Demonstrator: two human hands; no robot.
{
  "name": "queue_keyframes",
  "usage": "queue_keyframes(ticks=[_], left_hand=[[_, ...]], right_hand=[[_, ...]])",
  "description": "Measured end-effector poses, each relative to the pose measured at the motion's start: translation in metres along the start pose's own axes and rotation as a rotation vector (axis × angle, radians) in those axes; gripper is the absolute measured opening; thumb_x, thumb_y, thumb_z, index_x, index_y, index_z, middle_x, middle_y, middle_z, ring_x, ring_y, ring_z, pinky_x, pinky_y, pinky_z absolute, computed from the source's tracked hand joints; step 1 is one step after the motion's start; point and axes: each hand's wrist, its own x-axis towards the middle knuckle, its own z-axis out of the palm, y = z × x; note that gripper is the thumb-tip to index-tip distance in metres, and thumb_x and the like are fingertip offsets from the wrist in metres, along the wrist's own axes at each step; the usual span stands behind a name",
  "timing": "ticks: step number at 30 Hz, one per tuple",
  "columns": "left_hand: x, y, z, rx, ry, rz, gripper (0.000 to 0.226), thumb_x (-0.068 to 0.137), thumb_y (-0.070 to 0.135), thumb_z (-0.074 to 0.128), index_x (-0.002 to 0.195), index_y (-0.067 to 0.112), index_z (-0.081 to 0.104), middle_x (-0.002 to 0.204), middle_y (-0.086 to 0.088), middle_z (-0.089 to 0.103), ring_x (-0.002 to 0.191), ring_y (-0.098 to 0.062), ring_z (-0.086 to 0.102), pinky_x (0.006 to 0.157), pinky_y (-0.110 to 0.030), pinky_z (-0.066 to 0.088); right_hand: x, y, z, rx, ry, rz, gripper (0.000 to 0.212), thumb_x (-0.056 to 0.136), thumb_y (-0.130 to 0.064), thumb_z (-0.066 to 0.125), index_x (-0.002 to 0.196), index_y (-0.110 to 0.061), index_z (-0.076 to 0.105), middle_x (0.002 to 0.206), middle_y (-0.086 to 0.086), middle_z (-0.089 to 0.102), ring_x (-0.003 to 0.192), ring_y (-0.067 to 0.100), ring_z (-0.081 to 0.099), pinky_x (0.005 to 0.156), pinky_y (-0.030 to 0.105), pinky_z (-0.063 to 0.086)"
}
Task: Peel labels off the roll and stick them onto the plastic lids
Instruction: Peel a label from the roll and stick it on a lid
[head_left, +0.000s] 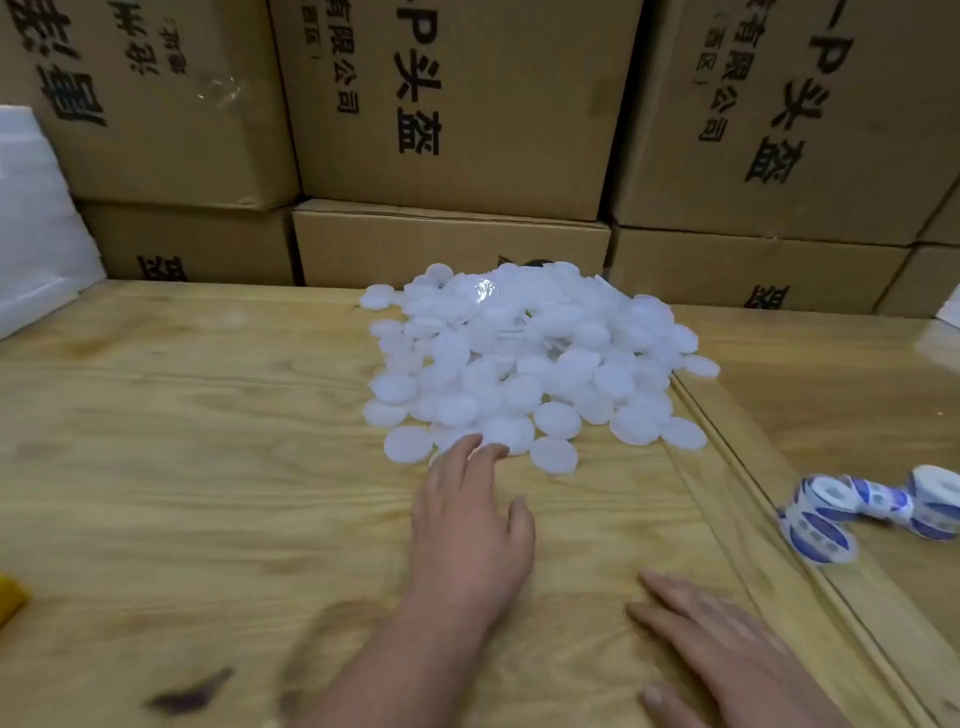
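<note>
Lids (524, 358) sat in a loose heap of white translucent plastic discs, mid-table toward the back edge, spilling slightly over the seam where a second wooden panel (841, 374) began. Table (208, 467) was light plywood with visible grain.

Left hand (470, 525) was stretched forward, palm down, fingers straight and slightly spread. Fingertips (485, 449) touched the nearest lids at the front edge of the heap. Nothing pinched or curled around; hand was flat and holding nothing.

Right hand (727, 644) lay flat on the table near the bottom of the view, palm down, fingers extended toward the left, also holding nothing. It was well apart from the heap and from the labels.

Label roll (935, 501) was on the right-hand panel near the right frame edge, white with blue printed labels. A strip of labels (857, 499) trailed off it to the left and ended in a curled loop (818, 535) near the panel's raised rim. Neither hand was touching the roll or strip.

Cardboard boxes (457, 104) with black printed characters were stacked behind the table. White foam-like sheet (36, 218) leaned at far left. Small yellow object (10, 597) showed at the left edge, too cropped to identify.
</note>
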Motion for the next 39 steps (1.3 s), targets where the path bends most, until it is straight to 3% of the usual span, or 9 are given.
queue_keyframes(ticks=[2,4,10,15,22,27,32,36,39], left_hand=[[0.011,-0.003,0.013,0.156,-0.041,-0.016,0.067,0.090,0.041,0.051,0.152,0.034,0.030,0.169,0.003,0.008,0.156,-0.021,0.001,0.126,-0.041,0.008],[0.015,-0.009,0.023,0.246,-0.066,-0.010,0.075,0.087,0.046,0.040,0.158,0.034,0.018,0.171,-0.001,-0.006,0.155,-0.023,-0.015,0.126,-0.044,-0.001],[0.014,-0.013,0.023,0.233,-0.094,0.036,0.058,0.091,0.044,0.047,0.147,0.030,0.039,0.157,0.009,0.036,0.155,-0.018,0.013,0.126,-0.042,0.009],[0.012,-0.011,0.018,0.131,-0.018,0.119,0.046,0.087,0.023,0.066,0.132,0.027,0.059,0.117,0.006,0.063,0.117,-0.019,0.056,0.105,-0.038,0.041],[0.024,0.013,0.029,-0.271,0.181,0.155,0.019,0.096,0.037,0.059,0.110,0.032,0.070,0.108,0.022,0.067,0.108,0.002,0.059,0.088,-0.014,0.044],[0.036,0.039,0.056,-0.477,0.179,-0.005,0.017,0.101,0.035,0.057,0.109,0.038,0.071,0.087,0.043,0.065,0.083,0.008,0.067,0.076,-0.014,0.053],[0.041,0.036,0.062,-0.584,0.089,-0.007,0.026,0.095,0.023,0.065,0.105,0.047,0.066,0.059,0.008,0.060,0.053,0.001,0.052,0.056,-0.006,0.041],[0.040,0.035,0.063,-0.538,0.032,0.039,0.025,0.090,0.034,0.055,0.104,0.050,0.068,0.059,0.019,0.058,0.056,0.001,0.053,0.057,-0.006,0.040],[0.039,0.036,0.062,-0.504,-0.008,0.059,0.025,0.096,0.031,0.057,0.098,0.054,0.068,0.088,0.030,0.070,0.083,0.010,0.063,0.071,-0.002,0.042]], right_hand=[[0.002,0.004,-0.004,0.005,0.015,-0.013,0.063,0.087,-0.088,0.009,0.136,-0.059,0.037,0.154,-0.037,0.026,0.136,-0.015,0.040,0.103,0.013,0.044],[0.004,0.003,0.001,-0.027,0.166,-0.051,0.055,0.097,-0.077,0.014,0.131,-0.047,0.046,0.136,-0.025,0.055,0.117,0.000,0.065,0.075,0.019,0.059],[0.017,-0.009,0.003,0.037,0.410,0.018,0.036,0.069,-0.069,0.057,0.100,-0.051,0.061,0.113,-0.028,0.061,0.102,-0.004,0.052,0.071,0.029,0.050],[0.072,-0.015,-0.001,0.216,0.415,0.087,0.025,0.086,-0.048,0.059,0.105,-0.034,0.066,0.102,-0.021,0.056,0.097,0.008,0.061,0.085,0.035,0.051],[0.122,-0.010,0.003,0.531,0.434,0.102,0.055,0.076,-0.060,0.056,0.129,-0.051,0.048,0.115,-0.030,0.055,0.079,-0.005,0.058,0.075,0.023,0.050],[0.137,-0.006,-0.004,0.895,0.566,0.131,0.020,0.090,-0.048,0.058,0.108,-0.040,0.065,0.084,-0.023,0.069,0.056,0.000,0.058,0.054,0.015,0.044],[0.130,0.000,-0.004,0.964,0.586,0.143,0.025,0.096,-0.035,0.061,0.119,-0.029,0.070,0.097,-0.017,0.071,0.063,0.000,0.058,0.062,0.010,0.045],[0.103,0.013,-0.035,0.861,0.768,0.105,0.013,0.091,-0.032,0.064,0.102,-0.035,0.072,0.094,-0.021,0.067,0.068,0.003,0.060,0.061,0.009,0.043],[0.068,0.053,-0.072,0.679,0.926,0.135,0.016,0.091,-0.029,0.062,0.096,-0.039,0.072,0.095,-0.023,0.064,0.073,0.007,0.060,0.062,0.009,0.041]])
